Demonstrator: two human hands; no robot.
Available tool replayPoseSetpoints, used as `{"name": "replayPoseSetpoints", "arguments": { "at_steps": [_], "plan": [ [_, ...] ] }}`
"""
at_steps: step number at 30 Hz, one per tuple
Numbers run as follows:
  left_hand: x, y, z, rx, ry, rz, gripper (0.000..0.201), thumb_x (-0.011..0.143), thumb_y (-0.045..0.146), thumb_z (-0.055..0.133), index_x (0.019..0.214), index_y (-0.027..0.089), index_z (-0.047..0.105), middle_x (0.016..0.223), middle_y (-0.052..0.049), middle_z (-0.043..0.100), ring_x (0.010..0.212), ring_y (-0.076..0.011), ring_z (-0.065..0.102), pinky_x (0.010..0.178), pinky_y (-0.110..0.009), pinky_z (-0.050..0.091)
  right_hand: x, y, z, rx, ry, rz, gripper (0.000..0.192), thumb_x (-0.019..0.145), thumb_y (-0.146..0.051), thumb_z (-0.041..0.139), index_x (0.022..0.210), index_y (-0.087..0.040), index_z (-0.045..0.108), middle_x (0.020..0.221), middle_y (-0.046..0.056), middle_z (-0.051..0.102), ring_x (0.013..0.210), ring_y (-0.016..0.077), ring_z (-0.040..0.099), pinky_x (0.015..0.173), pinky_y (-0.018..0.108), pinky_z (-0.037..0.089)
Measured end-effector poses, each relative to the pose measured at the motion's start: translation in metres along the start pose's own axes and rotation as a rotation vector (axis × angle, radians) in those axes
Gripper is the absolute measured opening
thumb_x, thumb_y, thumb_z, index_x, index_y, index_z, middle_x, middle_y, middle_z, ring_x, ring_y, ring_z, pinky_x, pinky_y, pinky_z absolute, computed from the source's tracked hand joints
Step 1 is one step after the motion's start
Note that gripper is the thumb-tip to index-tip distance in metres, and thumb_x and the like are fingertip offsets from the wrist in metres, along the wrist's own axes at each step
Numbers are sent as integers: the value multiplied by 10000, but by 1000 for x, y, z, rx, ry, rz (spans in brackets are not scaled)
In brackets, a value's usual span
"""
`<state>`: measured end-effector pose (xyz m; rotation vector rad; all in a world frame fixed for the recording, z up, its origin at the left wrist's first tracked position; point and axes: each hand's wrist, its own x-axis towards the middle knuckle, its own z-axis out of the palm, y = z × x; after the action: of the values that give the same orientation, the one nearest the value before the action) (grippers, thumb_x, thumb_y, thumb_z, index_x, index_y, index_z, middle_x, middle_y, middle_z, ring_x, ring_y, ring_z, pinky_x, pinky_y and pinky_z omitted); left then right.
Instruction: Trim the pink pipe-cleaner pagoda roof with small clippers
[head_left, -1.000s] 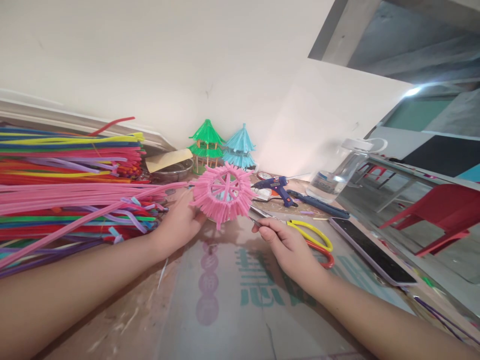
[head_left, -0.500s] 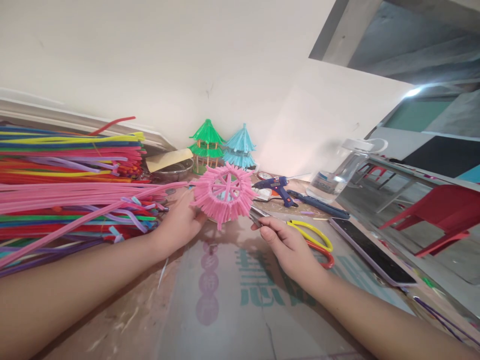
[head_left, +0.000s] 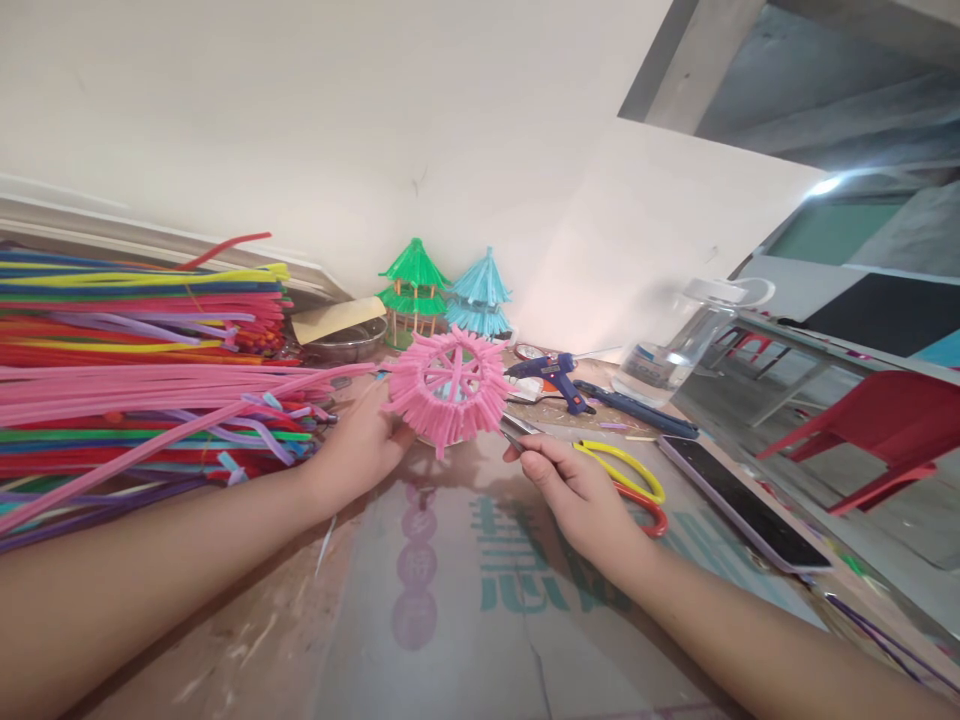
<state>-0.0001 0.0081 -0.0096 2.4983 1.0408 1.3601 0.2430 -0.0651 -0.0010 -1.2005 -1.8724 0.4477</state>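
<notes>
A pink, ring-shaped pipe-cleaner piece (head_left: 448, 412) with a fringed edge and crossing spokes is held up in front of me. My left hand (head_left: 364, 440) grips it from the left and underneath; its fingertips are hidden behind the piece. My right hand (head_left: 574, 490) is closed around the blade part of a pair of scissors (head_left: 626, 468) with one yellow and one orange handle loop. The metal blades point left, up close to the fringe's right edge; whether they touch it I cannot tell.
Bundles of coloured pipe cleaners (head_left: 135, 330) lie on the left. Behind stand a green tiered pavilion (head_left: 415, 280) and a light-blue one (head_left: 480, 295). To the right are a blue glue gun (head_left: 559, 375), a water bottle (head_left: 664, 350), a phone (head_left: 742, 500) and a red chair (head_left: 877, 430).
Almost nothing differs. The pink piece and both hands stay in place, with only a tiny shift of the scissor blades by the fringe.
</notes>
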Motion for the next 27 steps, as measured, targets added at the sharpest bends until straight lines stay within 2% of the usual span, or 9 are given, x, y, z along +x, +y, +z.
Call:
{"name": "replayPoseSetpoints", "arguments": {
  "at_steps": [5,10,17,23,27],
  "plan": [
    [1,2,-1,-21,-1,4,318,866,194,540,1165,202,647,1208,-121,681,1205,-325,603,1066,-534,469,0,0,0,23,18,5,271,936,-405,470,810,-219,621,719,26,659,678,196,616,614,280,487],
    [0,1,0,-11,7,-2,320,868,196,551,1174,218,641,1191,-103,686,1211,-315,603,1068,-514,471,0,-1,0,16,6,24,269,920,-406,468,771,-224,599,699,29,647,675,204,609,598,285,468],
    [-1,1,1,-7,13,3,294,892,232,548,1172,210,634,1224,-113,670,1258,-327,575,1093,-530,443,1,-4,-1,55,-6,44,259,910,-388,482,803,-213,639,732,42,690,695,209,628,631,292,491],
    [1,3,0,-51,11,-1,293,888,220,534,1162,199,636,1246,-112,670,1242,-318,587,1090,-511,454,0,-3,-1,115,28,79,309,918,-462,509,871,-197,660,811,50,701,684,187,599,626,280,466],
    [2,1,1,-39,22,-19,276,871,202,534,1123,201,648,1209,-113,684,1212,-313,604,1069,-517,467,0,-2,-1,105,-45,89,392,941,-508,476,851,-187,682,672,12,588,621,167,527,602,275,418]
  ]
}}
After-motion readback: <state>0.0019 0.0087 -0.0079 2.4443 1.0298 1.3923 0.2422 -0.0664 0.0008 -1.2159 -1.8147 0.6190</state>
